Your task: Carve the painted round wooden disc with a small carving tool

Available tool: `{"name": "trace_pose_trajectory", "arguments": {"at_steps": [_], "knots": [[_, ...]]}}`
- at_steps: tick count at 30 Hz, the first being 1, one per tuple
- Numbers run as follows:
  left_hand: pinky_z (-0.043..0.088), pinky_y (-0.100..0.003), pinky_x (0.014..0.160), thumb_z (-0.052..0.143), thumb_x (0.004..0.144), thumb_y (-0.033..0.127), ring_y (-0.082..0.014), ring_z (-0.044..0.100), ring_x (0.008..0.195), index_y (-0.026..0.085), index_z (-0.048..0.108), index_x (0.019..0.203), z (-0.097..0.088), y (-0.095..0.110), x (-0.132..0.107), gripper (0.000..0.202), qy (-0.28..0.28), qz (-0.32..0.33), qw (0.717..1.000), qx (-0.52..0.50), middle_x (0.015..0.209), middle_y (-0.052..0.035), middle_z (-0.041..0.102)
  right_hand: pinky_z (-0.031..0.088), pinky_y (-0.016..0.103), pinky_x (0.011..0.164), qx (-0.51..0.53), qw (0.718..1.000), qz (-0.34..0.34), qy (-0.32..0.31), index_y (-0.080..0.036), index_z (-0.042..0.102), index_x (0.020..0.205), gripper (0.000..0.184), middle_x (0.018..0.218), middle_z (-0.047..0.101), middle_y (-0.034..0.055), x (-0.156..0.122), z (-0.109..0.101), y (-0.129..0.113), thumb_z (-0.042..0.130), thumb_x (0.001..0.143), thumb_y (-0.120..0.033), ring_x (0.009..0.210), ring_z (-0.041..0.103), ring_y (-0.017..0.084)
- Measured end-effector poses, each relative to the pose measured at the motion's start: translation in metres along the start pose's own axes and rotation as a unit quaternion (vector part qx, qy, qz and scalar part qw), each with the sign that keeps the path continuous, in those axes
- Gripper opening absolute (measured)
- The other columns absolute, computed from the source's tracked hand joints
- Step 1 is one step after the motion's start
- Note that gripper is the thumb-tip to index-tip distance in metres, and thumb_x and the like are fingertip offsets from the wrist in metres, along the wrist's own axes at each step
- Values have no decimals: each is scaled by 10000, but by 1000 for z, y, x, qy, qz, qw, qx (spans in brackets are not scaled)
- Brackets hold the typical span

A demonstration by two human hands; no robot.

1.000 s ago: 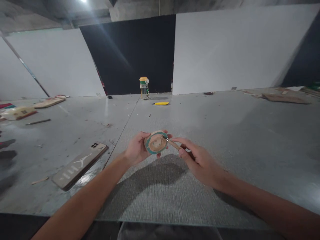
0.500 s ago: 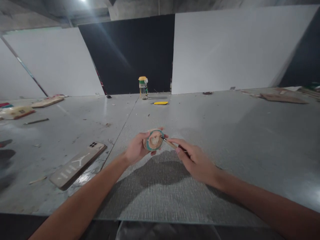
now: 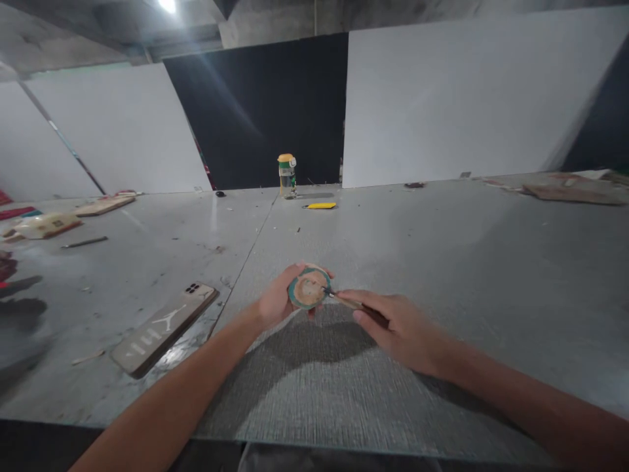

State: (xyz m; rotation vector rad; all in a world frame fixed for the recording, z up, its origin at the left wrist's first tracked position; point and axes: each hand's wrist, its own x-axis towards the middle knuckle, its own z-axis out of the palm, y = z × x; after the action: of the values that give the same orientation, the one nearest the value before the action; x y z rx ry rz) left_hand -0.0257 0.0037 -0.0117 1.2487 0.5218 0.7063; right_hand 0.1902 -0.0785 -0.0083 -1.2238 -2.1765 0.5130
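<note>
Room: White panels [image 3: 476, 105] flank a black panel [image 3: 265, 111] beneath a concrete ceiling [image 3: 275, 16].
Table [image 3: 466, 242]: Grey, scrap-strewn, carrying a phone [image 3: 164, 331] at left.
Disc [image 3: 310, 288]: Raised above the table, teal-ringed face tilted toward the wearer, clasped at its left edge by the left hand's [image 3: 278, 298] grip.
Tool [image 3: 351, 301]: Pinched in the right hand's [image 3: 398, 328] grip, its long axis slanting, tip pointing left and away at the disc's right side.

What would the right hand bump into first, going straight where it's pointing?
Probably the round tan disc with a teal rim in the left hand. The slim brown-handled tool in the right hand points at it; whether they touch is unclear.
</note>
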Motion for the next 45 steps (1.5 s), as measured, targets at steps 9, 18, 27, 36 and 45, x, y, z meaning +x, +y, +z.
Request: {"name": "trace_pose_trajectory", "arguments": {"at_steps": [9,18,27,36,45], "knots": [[504,-295,488,351,830,438,-261,637,774,40,649,1035,3,0,4,538,-51,7,993,-110,967,-210,675,500,299,857,-30,999,-21,-5,-231,572,1287,393,1226,667,39,-4,-3,-10,446,920,-166,1029,657,189],[499,-272,446,351,881,380,-249,670,756,98,577,1150,6,1,6,451,3,7,993,-119,997,-177,681,509,258,688,-45,999,-9,16,-226,591,1268,377,1143,705,49,-1,-7,-6,432,929,-187,837,688,171],[435,-260,355,345,862,429,-261,682,667,148,594,1024,13,2,4,409,57,-25,993,-100,855,-141,698,528,281,730,-44,999,-21,21,-229,610,1251,366,1144,710,49,-2,-7,-5,453,922,-205,896,697,193],[408,-217,378,411,836,418,-162,600,572,95,651,872,14,-1,5,404,81,13,996,-34,876,-140,691,509,347,881,-64,997,-32,23,-233,595,1264,390,1212,676,32,-3,-3,-1,454,905,-177,1053,655,212],[435,-248,375,393,831,422,-198,619,609,103,638,976,16,1,5,427,82,13,994,-76,889,-145,694,515,319,858,-45,998,-27,21,-241,598,1256,389,1192,687,27,-2,-4,-3,454,901,-172,1033,664,193]]}}
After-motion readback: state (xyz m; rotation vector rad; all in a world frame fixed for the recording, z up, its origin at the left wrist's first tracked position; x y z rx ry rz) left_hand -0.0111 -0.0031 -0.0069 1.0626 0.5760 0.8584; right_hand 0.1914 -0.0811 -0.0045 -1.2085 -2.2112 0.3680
